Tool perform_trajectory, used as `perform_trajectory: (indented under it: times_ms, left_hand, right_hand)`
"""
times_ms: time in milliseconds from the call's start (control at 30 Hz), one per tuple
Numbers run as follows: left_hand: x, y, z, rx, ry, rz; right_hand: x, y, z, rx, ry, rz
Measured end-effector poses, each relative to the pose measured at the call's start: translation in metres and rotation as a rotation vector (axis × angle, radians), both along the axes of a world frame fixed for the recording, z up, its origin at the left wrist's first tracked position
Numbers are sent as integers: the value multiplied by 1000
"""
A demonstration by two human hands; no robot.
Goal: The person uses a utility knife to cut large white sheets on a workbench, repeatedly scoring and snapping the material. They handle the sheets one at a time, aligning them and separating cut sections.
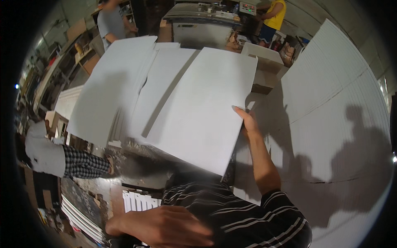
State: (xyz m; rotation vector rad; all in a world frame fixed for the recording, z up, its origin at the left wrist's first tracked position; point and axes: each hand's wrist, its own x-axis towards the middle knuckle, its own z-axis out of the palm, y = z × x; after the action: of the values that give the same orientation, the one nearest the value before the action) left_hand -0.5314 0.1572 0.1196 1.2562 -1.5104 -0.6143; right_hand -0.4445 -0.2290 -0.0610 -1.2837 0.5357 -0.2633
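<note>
A large white board (202, 107) lies tilted in front of me, overlapping the white boards under it. My right hand (247, 120) grips its right edge, with the thumb on the upper face and the fingers hidden behind the edge. Low in the view, my left hand (165, 226) is close to my striped shirt and apart from the board. Motion smears its fingers, so I cannot tell their pose. Beneath and left of the held board are another white board (167, 68) and a stack of white boards (109, 89).
A tall stack of white panels (326, 87) stands at my right. Behind the boards are a cardboard box (264, 53) and a machine table (202, 31). People stand at the far left, far right in a yellow top (275, 14), and near left in checked trousers (84, 161).
</note>
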Motion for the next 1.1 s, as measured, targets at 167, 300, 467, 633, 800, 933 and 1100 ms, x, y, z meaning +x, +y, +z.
perform_trajectory:
  times_ms: [167,300,467,633,800,933,1100]
  left_hand:
    - [-4,-53,35,-41,-202,-27]
    - [-13,-81,41,-278,-407,63]
    - [-27,-106,41,-468,-582,133]
    - [-40,-137,69,-320,-719,-210]
    - [-27,-144,67,-70,-613,-276]
    - [-6,-121,40,-157,-596,-133]
    - [9,-91,9,-407,-455,200]
  right_hand:
    - [21,10,-11,-9,-110,97]
    - [43,18,-32,-31,18,159]
    - [76,25,-59,-162,64,191]
    - [99,32,-68,-229,297,266]
    - [110,34,-72,-407,283,339]
    - [123,29,-72,-746,351,332]
    - [135,30,-72,-839,271,349]
